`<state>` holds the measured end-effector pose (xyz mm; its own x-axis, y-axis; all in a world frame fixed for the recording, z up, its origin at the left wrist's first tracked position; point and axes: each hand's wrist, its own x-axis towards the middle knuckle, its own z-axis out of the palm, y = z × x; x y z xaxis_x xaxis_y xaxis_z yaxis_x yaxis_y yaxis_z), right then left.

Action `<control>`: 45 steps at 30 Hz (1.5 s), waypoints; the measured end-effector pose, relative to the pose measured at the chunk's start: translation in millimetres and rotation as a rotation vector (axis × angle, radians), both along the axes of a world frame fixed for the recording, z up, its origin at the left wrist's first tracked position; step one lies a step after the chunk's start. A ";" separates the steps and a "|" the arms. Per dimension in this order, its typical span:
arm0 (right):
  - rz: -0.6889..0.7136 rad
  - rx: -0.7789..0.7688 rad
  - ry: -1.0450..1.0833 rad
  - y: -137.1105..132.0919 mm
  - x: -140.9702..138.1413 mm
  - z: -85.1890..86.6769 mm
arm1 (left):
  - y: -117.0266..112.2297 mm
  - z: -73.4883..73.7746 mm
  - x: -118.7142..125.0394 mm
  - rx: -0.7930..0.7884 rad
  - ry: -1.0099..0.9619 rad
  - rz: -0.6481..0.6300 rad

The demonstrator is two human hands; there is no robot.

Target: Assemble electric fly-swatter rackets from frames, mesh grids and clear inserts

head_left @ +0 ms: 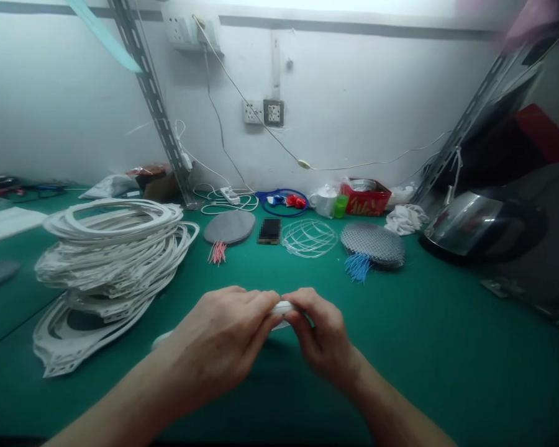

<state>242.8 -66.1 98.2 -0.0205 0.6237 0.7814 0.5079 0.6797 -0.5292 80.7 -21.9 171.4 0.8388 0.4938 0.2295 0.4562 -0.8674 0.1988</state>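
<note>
Both of my hands meet over the green table, low in the middle of the view. My left hand (223, 338) and my right hand (319, 332) have their fingers pinched on a white ring-shaped gasket (284, 308). Only a short stretch of it shows between the fingertips, and another white bit peeks out at the left (161, 339) under my left hand. The rest is hidden by my hands.
A tall pile of white gaskets (112, 261) stands at the left. Behind my hands lie a grey disc (229, 226), a phone (269, 230), wire frames (309, 237), mesh discs (372, 244), pink (218, 252) and blue ties (358, 266). A shiny helmet-like cover (475, 225) sits at the right.
</note>
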 end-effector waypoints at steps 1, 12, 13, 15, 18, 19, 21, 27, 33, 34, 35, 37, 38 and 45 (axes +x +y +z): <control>-0.010 0.002 -0.001 -0.3 2.1 0.0 | 1.8 -1.2 1.3 0.039 0.002 -0.009; -0.074 -0.163 -0.116 -2.9 35.5 3.3 | 11.4 -18.3 -25.0 -0.143 -0.197 0.115; -0.081 -0.122 -0.153 -1.7 31.9 4.2 | 9.6 -20.4 -22.4 -0.117 -0.192 0.105; -0.104 -0.067 -0.204 0.6 24.9 4.9 | 6.8 -23.6 -16.2 -0.058 -0.162 0.094; -0.136 -0.057 -0.222 2.5 18.6 3.8 | 4.6 -26.5 -8.6 0.002 -0.140 0.075; -0.143 -0.065 -0.220 2.6 17.6 3.3 | 4.0 -27.1 -6.8 0.018 -0.141 0.071; -0.154 -0.081 -0.207 1.7 17.1 2.5 | 3.1 -28.1 -4.1 0.043 -0.130 0.063; -0.087 -0.167 -0.173 -4.6 34.0 5.8 | 8.1 -27.4 -11.6 0.008 -0.095 0.059; -0.163 -0.181 -0.257 -4.7 27.9 14.5 | 8.7 -30.1 -23.9 -0.081 -0.195 0.145; -0.172 -0.151 -0.284 -3.0 21.4 15.7 | 7.4 -30.9 -22.0 -0.076 -0.208 0.131; -0.184 -0.129 -0.303 -0.9 15.3 16.8 | 6.5 -31.5 -19.9 -0.060 -0.222 0.122; -0.204 -0.113 -0.311 3.8 7.9 19.0 | 7.0 -31.0 -18.7 -0.052 -0.216 0.126; -0.199 -0.121 -0.311 5.9 7.7 20.2 | 8.7 -29.6 -20.8 -0.065 -0.194 0.137; -0.137 -0.274 -0.225 2.0 37.5 26.3 | 13.9 -8.8 -61.0 -0.334 0.139 0.261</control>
<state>280.2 -64.1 124.5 -0.0744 0.8180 0.5704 0.7081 0.4461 -0.5473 19.7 -8.0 162.6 0.6876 0.7211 -0.0846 0.6937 -0.6181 0.3698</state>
